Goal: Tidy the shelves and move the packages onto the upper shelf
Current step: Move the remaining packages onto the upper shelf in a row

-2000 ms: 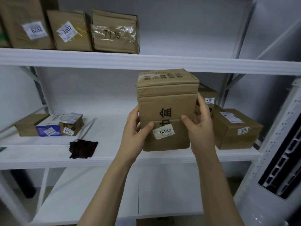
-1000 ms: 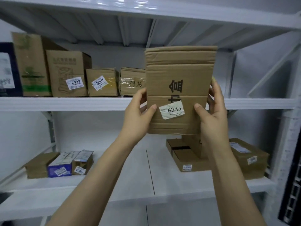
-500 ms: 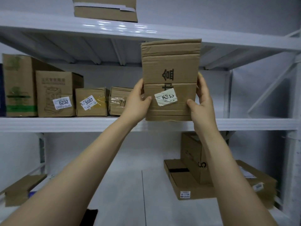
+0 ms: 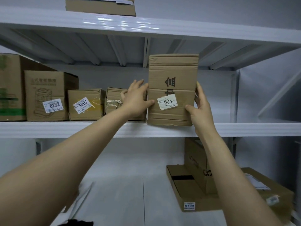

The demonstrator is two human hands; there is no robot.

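Observation:
A tall cardboard package (image 4: 172,75) with a white label stands upright on the front edge of the upper shelf (image 4: 244,128). My left hand (image 4: 136,99) holds its left side, thumb on the front face. My right hand (image 4: 199,106) grips its right side, thumb on the front and fingers behind. To its left on the same shelf sit a taped box (image 4: 114,101), a box marked 3007 (image 4: 84,106), a box marked 6232 (image 4: 47,95) and a large box (image 4: 9,87) at the frame's left edge.
The upper shelf is bare to the right of the package. On the lower shelf (image 4: 122,185) at the right lie a flat box (image 4: 187,193), an upright box (image 4: 195,163) and another box (image 4: 268,190). One box (image 4: 101,6) sits on the top shelf.
Both hands lifted the package from the lower shelf up to the upper shelf and set its base down on the front edge, right of the taped box.

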